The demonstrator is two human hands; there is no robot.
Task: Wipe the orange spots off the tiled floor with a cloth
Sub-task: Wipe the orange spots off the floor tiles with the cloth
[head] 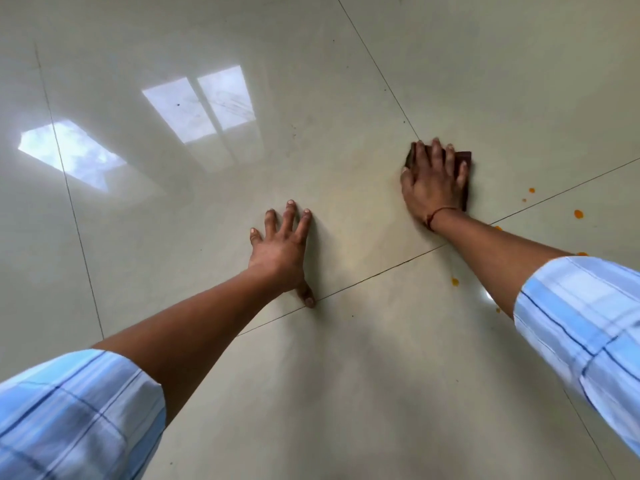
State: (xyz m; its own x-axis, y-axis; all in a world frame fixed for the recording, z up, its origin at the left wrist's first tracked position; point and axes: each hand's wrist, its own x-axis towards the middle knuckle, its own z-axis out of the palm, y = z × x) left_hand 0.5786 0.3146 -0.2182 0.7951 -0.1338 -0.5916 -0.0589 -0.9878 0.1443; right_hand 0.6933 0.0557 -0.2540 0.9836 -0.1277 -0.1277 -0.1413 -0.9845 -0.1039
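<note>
My right hand (433,183) lies flat on a dark maroon cloth (463,159) and presses it onto the glossy pale tiled floor (346,81) near a corner where grout lines meet. Most of the cloth is hidden under the palm. Several orange spots lie to the right of and below this hand: one (578,214) beside the wrist, a smaller one (532,190) farther up, another (454,281) under the forearm. My left hand (282,249) rests on the floor with fingers spread, thumb on a grout line, holding nothing.
Bright window reflections (204,102) shine on the tiles at the upper left. Dark grout lines (377,271) cross the floor diagonally. A faint yellowish smear (349,209) shows between the two hands. Blue checked sleeves cover both upper arms.
</note>
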